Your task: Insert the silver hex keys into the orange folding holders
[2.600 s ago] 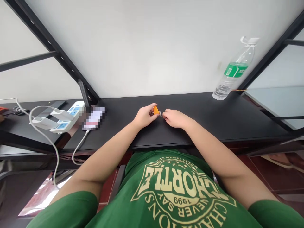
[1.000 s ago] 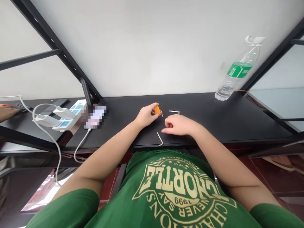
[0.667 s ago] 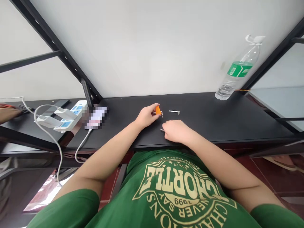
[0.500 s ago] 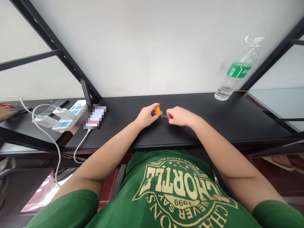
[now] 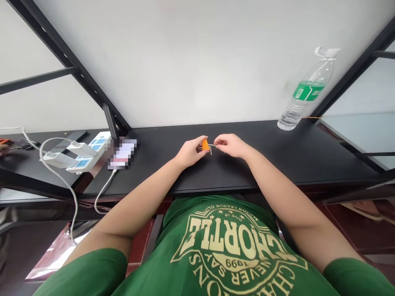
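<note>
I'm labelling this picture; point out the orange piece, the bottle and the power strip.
Orange piece (image 5: pixel 205 144), head view: visible face.
Bottle (image 5: pixel 308 91), head view: green label.
Power strip (image 5: pixel 97 146), head view: socket face.

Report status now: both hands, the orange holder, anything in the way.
Left hand gripping orange holder. Right hand pinching thin metal rod at holder's side; whether seated, can't tell. Bottle standing off right, not in the way.

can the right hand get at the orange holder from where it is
Likely yes: the right hand is just right of the orange holder, with only thin metal pieces visible between, one seemingly pinched by that hand. The left hand grips the holder from the left.
</note>
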The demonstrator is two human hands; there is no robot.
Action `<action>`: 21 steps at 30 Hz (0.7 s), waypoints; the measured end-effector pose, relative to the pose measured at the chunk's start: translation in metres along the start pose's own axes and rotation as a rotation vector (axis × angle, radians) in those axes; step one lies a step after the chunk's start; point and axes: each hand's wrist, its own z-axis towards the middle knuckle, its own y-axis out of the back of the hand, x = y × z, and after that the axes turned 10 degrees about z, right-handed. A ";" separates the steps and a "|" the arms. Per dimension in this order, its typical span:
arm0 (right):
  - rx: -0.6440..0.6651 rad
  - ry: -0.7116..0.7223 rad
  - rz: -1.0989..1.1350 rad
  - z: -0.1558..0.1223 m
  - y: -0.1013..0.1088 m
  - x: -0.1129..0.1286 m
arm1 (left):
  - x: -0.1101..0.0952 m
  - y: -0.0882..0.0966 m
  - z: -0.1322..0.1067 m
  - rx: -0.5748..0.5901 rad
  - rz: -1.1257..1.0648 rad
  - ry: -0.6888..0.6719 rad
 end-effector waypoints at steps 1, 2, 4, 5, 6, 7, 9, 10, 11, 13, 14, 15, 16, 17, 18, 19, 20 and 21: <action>-0.002 0.009 0.002 0.001 0.001 -0.001 | 0.000 0.000 0.000 0.001 0.001 -0.006; -0.008 0.021 -0.001 0.001 0.001 -0.002 | 0.000 0.000 -0.001 0.006 0.003 -0.014; -0.015 0.045 -0.030 0.002 0.000 -0.003 | -0.001 -0.001 -0.001 0.028 0.005 -0.030; -0.013 0.055 -0.049 0.003 -0.002 -0.003 | -0.001 -0.002 -0.001 0.042 0.004 -0.039; -0.009 0.061 -0.061 0.003 -0.005 -0.002 | -0.002 -0.002 -0.001 0.053 0.002 -0.052; -0.007 0.060 -0.058 0.004 -0.008 -0.002 | -0.003 -0.003 -0.001 0.061 0.004 -0.069; -0.018 0.038 0.001 0.006 -0.015 0.000 | -0.004 -0.003 0.000 0.061 0.022 -0.101; -0.032 0.017 0.060 0.007 -0.019 0.001 | -0.004 -0.003 0.001 0.055 0.034 -0.109; -0.045 -0.004 0.138 0.008 -0.021 0.002 | -0.004 -0.002 0.001 0.042 0.043 -0.106; -0.082 -0.047 0.336 0.010 -0.024 0.002 | -0.003 -0.002 0.001 0.002 0.043 -0.078; -0.103 -0.068 0.445 0.010 -0.023 0.002 | -0.002 -0.002 0.001 -0.030 0.036 -0.057; -0.121 -0.091 0.544 0.010 -0.022 0.002 | 0.000 -0.003 0.001 -0.060 0.031 -0.038; -0.130 -0.117 0.623 0.010 -0.021 0.001 | 0.001 -0.003 0.001 -0.084 0.028 -0.023; -0.124 -0.144 0.679 0.009 -0.020 0.001 | 0.002 -0.004 0.001 -0.097 0.029 -0.014; -0.102 -0.172 0.716 0.009 -0.019 0.001 | 0.003 -0.005 0.001 -0.099 0.032 -0.010; -0.066 -0.197 0.734 0.008 -0.019 0.001 | 0.003 -0.005 0.001 -0.090 0.043 -0.014; -0.029 -0.218 0.742 0.008 -0.020 0.001 | 0.003 -0.006 0.001 -0.071 0.063 -0.027; 0.000 -0.233 0.745 0.007 -0.021 0.001 | 0.002 -0.006 0.001 -0.047 0.091 -0.047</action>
